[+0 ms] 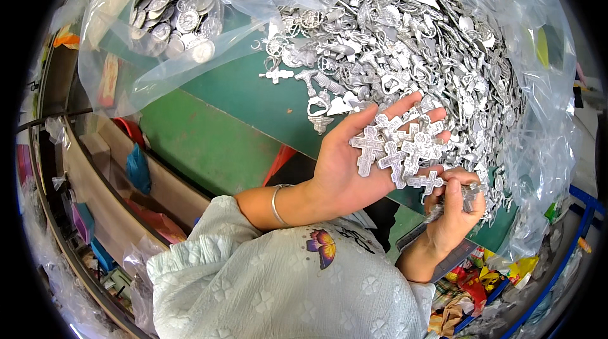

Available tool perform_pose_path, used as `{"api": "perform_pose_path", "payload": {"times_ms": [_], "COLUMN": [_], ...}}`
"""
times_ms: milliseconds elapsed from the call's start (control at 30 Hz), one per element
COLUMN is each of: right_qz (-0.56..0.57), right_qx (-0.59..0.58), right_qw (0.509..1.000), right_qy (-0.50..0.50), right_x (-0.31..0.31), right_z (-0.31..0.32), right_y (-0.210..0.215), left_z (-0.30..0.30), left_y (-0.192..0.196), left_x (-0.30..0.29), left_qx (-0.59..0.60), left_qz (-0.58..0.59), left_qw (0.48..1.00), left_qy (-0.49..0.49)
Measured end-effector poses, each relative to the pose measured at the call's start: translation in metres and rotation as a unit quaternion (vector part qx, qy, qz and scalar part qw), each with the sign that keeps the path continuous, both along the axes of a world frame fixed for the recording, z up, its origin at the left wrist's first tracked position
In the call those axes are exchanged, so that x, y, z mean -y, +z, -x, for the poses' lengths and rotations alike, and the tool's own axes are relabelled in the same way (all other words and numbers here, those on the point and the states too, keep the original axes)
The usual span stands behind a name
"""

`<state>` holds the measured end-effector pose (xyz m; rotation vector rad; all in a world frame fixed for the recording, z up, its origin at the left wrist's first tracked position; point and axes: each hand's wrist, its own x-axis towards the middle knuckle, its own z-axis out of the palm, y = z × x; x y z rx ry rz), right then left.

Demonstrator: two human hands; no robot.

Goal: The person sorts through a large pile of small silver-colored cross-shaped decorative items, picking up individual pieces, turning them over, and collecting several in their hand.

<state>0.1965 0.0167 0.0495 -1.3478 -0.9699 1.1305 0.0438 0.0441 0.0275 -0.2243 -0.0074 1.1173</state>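
Note:
My left hand (345, 171) lies palm up with its fingers slightly curled, cradling several silver-grey cross pendants (392, 160). Close beside it, the fingers of my right hand (453, 219) are closed on more cross pendants (472, 194), partly hidden by the fingers. One cross (427, 182) sits between the two hands, touching the right fingertips. Behind both hands spreads a large heap of mixed silver-grey metal charms (405, 41). A single cross (276, 75) rests on the green table at the heap's left edge.
Clear plastic sheeting (544, 86) surrounds the heap. At the far left, a plastic bag (126, 73) holds round metal medals (168, 16). The green table (196, 143) ends near brown shelving (107, 181). Colourful wrappers (472, 288) lie at lower right beside a blue frame (544, 301).

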Motion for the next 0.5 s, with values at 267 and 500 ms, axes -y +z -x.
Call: {"api": "perform_pose_path", "payload": {"times_ms": [267,500], "right_qz": [-0.028,-0.033], "right_qx": [0.055,0.077], "right_qw": [0.994,0.988], "right_qy": [0.087,0.126], "right_x": [-0.008,-0.011], "right_z": [-0.010,-0.017], "right_y": [0.013,0.019], "left_z": [0.004,0.004], "left_y": [0.000,0.002], "left_x": [0.000,0.000], "left_qx": [0.002,0.032], "left_qz": [-0.018,-0.012], "left_qw": [0.998,0.997], "left_qy": [-0.052,-0.075]}}
